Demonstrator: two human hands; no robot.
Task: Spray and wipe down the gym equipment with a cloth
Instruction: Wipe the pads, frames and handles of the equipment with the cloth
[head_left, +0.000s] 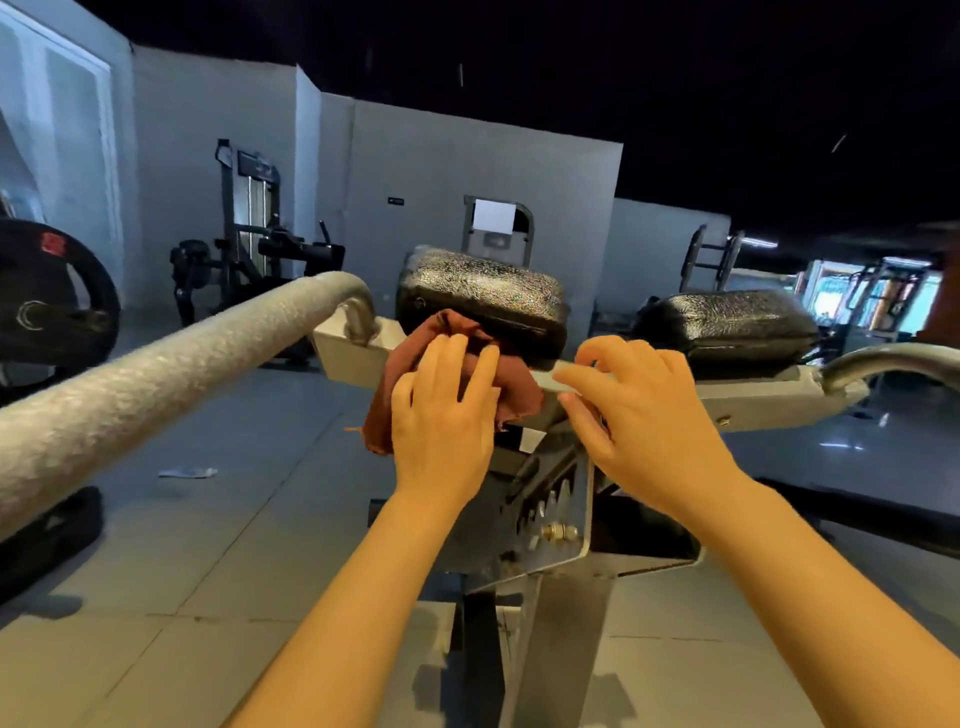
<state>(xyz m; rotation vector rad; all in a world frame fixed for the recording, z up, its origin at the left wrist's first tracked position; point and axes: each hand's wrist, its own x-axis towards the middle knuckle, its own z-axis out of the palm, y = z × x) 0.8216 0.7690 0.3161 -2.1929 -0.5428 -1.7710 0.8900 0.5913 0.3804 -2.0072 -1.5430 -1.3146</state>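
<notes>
From the head camera, the wiping step looks to be the one in hand, with no spray bottle anywhere in view. The landmark here is the left black pad (480, 301) of the machine, a glossy cushion mounted on a grey metal crossbar (769, 397). The reddish-brown cloth (511, 387) lies bunched just below that pad's near edge, draped over the crossbar, and the left hand (441, 415) presses it down with fingers spread and mostly straight, flat on the fabric rather than clutching it. To the right of the pad, the right hand (644, 415) rests on the crossbar with its fingers curled over the edge; whether it truly grips the bar or only steadies against it is hard to tell, since its fingertips blur against the pale metal. Further right of the pad sits a second black pad (727, 325), and to the pad's left a grey padded bar (156, 374) runs towards the camera. The next move probably calls for sliding the cloth up onto the pad's surface or along the crossbar, keeping the palm flat so the fabric stays spread.
</notes>
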